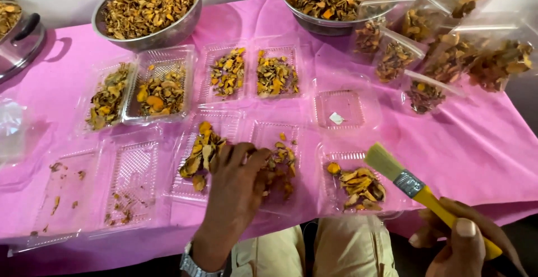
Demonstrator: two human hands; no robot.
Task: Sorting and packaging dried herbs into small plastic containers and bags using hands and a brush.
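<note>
Directly under the left hand (235, 182): dried orange-brown pieces (277, 168) in a clear hinged tray (185, 190), fingers curled down onto them. Right hand (465, 243) clenched on a yellow-handled brush (417, 187), long axis slanting up-left, bristles over the neighbouring tray (392, 204), just right.

My left hand (235, 182) covers the middle of the clear tray (235, 159), hiding the dried pieces beneath it. The frame's bottom edge cuts off my right hand (465, 246). Both steel bowls (147, 9) run off the top edge; a pot lid (17, 36) is clipped at left.
</note>
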